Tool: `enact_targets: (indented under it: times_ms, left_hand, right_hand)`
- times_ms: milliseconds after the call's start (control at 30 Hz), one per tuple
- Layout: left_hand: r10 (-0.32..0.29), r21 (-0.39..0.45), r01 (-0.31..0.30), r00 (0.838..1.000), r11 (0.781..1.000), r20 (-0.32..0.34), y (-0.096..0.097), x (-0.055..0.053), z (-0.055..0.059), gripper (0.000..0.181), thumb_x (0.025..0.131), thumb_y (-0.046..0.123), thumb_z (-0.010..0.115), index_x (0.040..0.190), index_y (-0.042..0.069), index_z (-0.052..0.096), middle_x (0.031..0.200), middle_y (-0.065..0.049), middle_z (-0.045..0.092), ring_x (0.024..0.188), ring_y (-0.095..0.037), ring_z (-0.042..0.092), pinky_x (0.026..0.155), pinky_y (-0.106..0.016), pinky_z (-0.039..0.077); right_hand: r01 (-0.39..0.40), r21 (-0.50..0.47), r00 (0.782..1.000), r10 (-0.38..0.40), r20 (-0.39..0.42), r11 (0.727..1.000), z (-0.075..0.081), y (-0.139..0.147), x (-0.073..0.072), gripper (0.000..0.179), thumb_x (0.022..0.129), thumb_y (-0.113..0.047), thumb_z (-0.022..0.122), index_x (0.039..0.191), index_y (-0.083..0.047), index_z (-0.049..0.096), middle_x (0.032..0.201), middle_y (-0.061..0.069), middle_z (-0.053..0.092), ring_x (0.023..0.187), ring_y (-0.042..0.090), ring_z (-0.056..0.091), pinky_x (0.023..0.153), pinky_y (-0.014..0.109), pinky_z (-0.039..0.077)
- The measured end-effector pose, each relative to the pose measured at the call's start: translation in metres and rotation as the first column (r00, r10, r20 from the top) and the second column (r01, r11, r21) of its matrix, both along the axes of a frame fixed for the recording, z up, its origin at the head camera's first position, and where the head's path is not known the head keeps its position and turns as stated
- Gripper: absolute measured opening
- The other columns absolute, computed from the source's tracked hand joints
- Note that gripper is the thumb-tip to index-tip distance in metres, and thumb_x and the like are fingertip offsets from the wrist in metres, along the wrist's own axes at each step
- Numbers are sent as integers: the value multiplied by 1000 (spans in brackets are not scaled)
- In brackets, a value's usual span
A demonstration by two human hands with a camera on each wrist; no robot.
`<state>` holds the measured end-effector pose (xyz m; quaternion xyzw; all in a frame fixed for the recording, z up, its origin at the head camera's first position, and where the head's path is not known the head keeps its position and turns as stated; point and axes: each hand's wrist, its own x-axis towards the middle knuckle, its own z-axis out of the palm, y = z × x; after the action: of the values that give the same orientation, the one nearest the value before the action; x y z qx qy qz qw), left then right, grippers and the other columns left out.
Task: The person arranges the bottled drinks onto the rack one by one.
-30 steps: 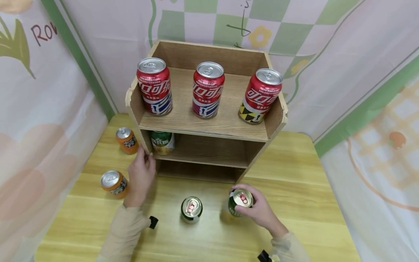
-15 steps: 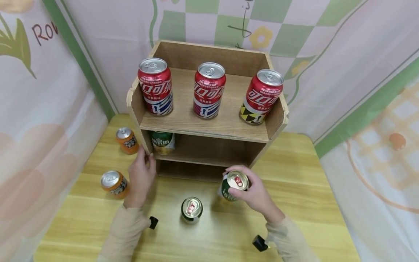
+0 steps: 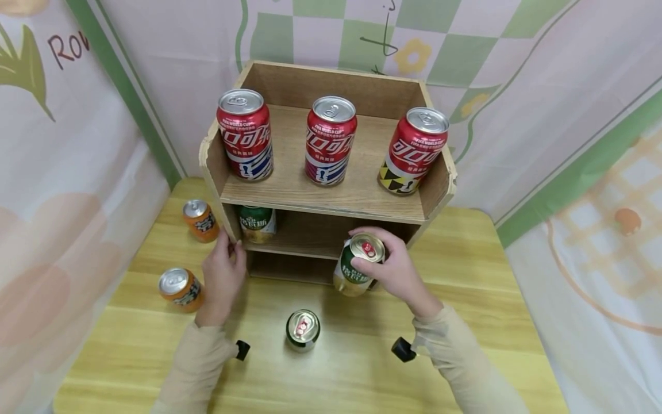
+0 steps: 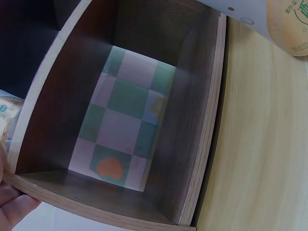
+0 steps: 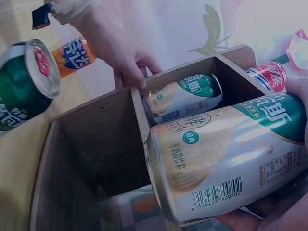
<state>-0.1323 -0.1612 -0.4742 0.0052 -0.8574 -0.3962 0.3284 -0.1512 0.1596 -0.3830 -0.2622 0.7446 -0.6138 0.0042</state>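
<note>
My right hand grips a green, white and gold drink can near its top, fingers and thumb around it. The can is raised and tilted in front of the wooden shelf's middle board, toward the right. In the right wrist view the held can overlaps the middle compartment, barcode showing. My left hand holds the shelf's left side near the middle board; its fingertips show at that edge. A matching can stands at the left of the middle compartment. Another green can stands on the table.
Three red cola cans stand spaced along the shelf's top board. Two orange cans, a rear one and a nearer one, stand left of the shelf on the wooden table. Printed cloth hangs behind and at both sides.
My right hand has lifted the green can from low over the table, moving it forward and slightly left to the middle board's front. My left hand stays at the shelf's side.
</note>
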Motion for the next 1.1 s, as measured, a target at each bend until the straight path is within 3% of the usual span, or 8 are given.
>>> enact_targets:
  times_ms: [267, 433, 633, 867, 1100]
  left_hand:
    - [-5, 11, 5, 1000, 1000, 2, 0, 1, 1, 27, 97, -3, 59, 123, -9, 56, 108, -33, 69, 93, -47, 71, 77, -57, 62]
    - [-3, 13, 3, 1000, 1000, 0, 0, 0, 1, 27, 97, -4, 60, 123, -9, 56, 108, -32, 69, 93, -47, 71, 78, -56, 62]
    - [-9, 13, 9, 1000, 1000, 7, 0, 1, 0, 26, 97, -3, 59, 123, -9, 56, 109, -32, 69, 94, -47, 71, 78, -56, 63]
    - [-12, 12, 12, 1000, 1000, 8, 0, 0, 1, 26, 97, -4, 59, 122, -9, 56, 107, -33, 69, 93, -47, 71, 77, -56, 63]
    - [-3, 8, 3, 1000, 1000, -2, 1, 1, 0, 25, 96, -4, 60, 121, -9, 57, 105, -32, 70, 90, -47, 71, 74, -57, 63]
  right_hand:
    - [36, 83, 998, -40, 44, 996, 13, -9, -12, 46, 84, -1, 77, 127, 9, 63, 119, 18, 69, 103, 11, 66, 92, 23, 56]
    - [94, 158, 988, -111, 103, 983, 18, -15, -19, 53, 83, -1, 77, 132, 8, 59, 125, 22, 64, 105, 14, 62, 92, 21, 54]
    - [83, 177, 977, -115, 178, 981, 19, -22, -26, 63, 85, 0, 77, 141, 7, 48, 136, 23, 56, 115, 27, 59, 99, 28, 53]
    - [78, 252, 970, -132, 204, 964, 21, -30, -34, 78, 85, -10, 81, 150, 0, 39, 147, 17, 49, 128, 30, 52, 112, 44, 45]
    - [57, 239, 970, -111, 217, 969, 20, -41, -40, 84, 85, -16, 83, 153, -2, 36, 154, 14, 45, 140, 28, 43, 120, 42, 36]
